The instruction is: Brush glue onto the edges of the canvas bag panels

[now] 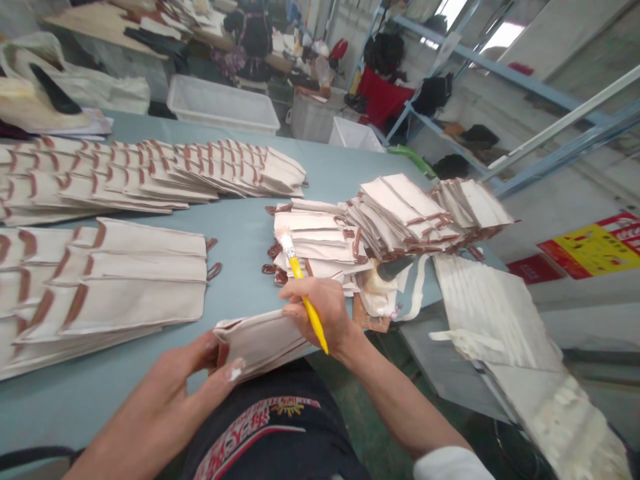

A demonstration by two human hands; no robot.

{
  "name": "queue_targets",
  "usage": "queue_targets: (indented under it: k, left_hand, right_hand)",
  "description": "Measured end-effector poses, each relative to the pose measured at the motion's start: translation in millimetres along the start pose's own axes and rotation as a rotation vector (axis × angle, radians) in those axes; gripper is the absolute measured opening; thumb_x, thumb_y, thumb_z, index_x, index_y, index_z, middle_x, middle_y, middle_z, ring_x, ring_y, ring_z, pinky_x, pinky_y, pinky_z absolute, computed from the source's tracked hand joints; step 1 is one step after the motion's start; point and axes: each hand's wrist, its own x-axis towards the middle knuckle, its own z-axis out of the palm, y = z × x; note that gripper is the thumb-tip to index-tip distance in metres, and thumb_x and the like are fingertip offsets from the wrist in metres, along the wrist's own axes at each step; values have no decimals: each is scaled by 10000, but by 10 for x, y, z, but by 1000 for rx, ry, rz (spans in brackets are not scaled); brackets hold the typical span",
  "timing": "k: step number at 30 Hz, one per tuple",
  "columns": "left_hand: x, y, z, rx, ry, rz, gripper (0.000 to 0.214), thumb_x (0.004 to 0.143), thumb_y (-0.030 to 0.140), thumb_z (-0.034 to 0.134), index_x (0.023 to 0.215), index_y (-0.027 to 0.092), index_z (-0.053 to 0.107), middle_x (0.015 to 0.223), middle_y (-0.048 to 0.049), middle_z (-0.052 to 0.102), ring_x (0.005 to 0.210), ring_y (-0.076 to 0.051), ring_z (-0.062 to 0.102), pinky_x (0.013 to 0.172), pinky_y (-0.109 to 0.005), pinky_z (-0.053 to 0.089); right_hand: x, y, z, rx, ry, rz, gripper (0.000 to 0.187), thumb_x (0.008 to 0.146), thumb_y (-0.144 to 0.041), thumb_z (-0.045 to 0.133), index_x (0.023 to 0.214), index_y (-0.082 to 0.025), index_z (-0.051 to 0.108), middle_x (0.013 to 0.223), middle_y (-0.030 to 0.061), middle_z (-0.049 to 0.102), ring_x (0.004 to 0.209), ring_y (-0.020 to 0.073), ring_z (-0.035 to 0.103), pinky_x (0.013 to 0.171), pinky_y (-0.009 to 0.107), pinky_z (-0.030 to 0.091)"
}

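head: pouches [145, 293] on blue table [240, 233], shelving [570, 107]

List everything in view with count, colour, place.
Fabric piece: one, cream, left hand
Brush: one, yellow, right hand
Spread pieces: many, cream and brown, left
Stacked pieces: many, cream and brown, centre right
Table: one, teal, centre
Bins: two, white, beyond table
Shelving: uncounted, blue, upper right
Signage: uncounted, red and yellow, right
Sheeting: uncounted, whitish, lower right
Clutter: uncountable, mixed, background
Apron: one, dark, waist
Left hand: one, bare, lower left
Right hand: one, bare, centre

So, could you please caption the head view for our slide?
Left hand holds a cream fabric piece, right hand a yellow brush.
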Motion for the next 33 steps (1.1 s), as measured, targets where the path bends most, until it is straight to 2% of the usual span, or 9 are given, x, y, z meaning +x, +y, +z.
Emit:
queue_targets:
  k: [4,8,10,13,16,21,24,28,33]
  left_hand:
    - [67,175,-7,191,108,137,401,880,678,812,1004,309,906,1042,-42,922,1013,-302,854,859,-236,612]
    - [78,280,64,93,106,135,375,944,636,735,828,308,876,868,-21,887,846,-271,823,780,-244,604]
    - [116,296,86,13,91,82,376,893,647,756,781,302,855,888,-32,888,900,-292,825,805,-252,624]
    - [183,254,71,-81,126,-38,373,780,666,844,817,295,869,959,-48,900,1037,-338,825,871,-267,651]
    - [204,164,24,-165,91,-83,333,735,616,943,842,307,881,883,-36,886,942,-337,813,834,-277,662]
    - [118,100,-9,-240,73,-99,355,789,627,945,941,310,899,924,-30,901,964,-334,824,846,-271,651]
    - [67,102,6,-216,70,-131,483,856,688,881,1081,260,893,1018,-51,909,978,-324,828,840,-300,641]
    - [47,106,38,-208,119,-153,636,863,809,803,1105,224,874,964,-54,888,927,-310,805,822,-328,628]
    - [17,212,124,-378,161,-161,530,885,700,873,1111,221,864,978,-57,885,1084,-332,799,833,-305,616]
  right_hand:
    - [-50,-4,2,12,-25,30,182,1192,-413,608,1203,-280,731,973,60,875,765,208,836,821,312,668]
    - [-75,-16,16,23,18,18,280,1217,-467,557,1205,-274,759,900,36,843,694,187,789,777,290,653]
    - [-66,-55,19,55,69,43,378,1230,-534,510,1232,-265,777,815,10,790,637,171,734,717,278,626]
    - [-47,-156,7,158,171,252,580,1217,-663,418,1302,-229,793,760,12,729,617,187,677,657,314,603]
    - [-35,-268,-8,255,250,491,674,1202,-691,367,1266,-190,812,783,42,752,659,206,692,659,345,602]
    - [-17,-424,30,421,393,668,575,1153,-706,497,1119,-206,779,698,14,748,619,202,720,617,320,598]
    - [0,-531,64,506,470,674,491,1155,-663,533,1089,-224,744,652,-14,732,573,187,703,585,297,588]
    - [35,-683,83,556,510,664,444,1144,-640,559,1061,-232,711,629,-22,728,531,175,672,570,287,578]
    - [135,-857,114,734,592,842,402,1095,-612,663,965,-237,726,589,-38,710,495,138,592,530,239,525]
